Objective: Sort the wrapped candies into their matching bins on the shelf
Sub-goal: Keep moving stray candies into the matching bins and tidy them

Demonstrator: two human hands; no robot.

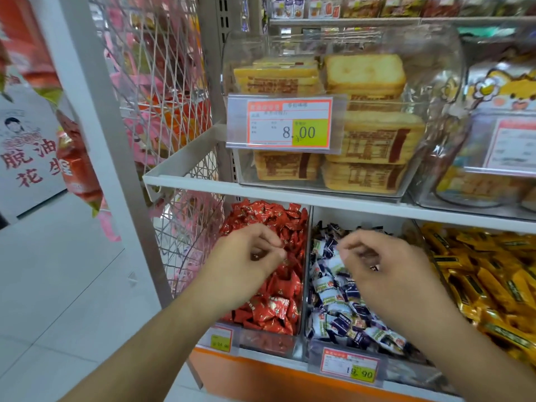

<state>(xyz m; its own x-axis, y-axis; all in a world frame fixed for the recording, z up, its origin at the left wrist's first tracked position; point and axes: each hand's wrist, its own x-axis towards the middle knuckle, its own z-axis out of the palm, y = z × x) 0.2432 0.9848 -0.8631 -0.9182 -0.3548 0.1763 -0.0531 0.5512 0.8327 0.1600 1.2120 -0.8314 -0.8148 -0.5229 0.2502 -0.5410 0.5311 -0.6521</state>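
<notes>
The left hand [255, 253] hovers over the red candies [275, 309], fingers curled, pinching one. The right hand [374, 262] curls above the blue-and-white candies [342, 311]; whether it holds anything is unclear.

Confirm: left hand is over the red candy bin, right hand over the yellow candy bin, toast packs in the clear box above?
Not quite. The head view shows the right hand over the blue-and-white candy bin, not the yellow candy bin, which sits further right. The rest holds: the left hand is over the red candy bin, and toast packs fill the clear box above.
</notes>
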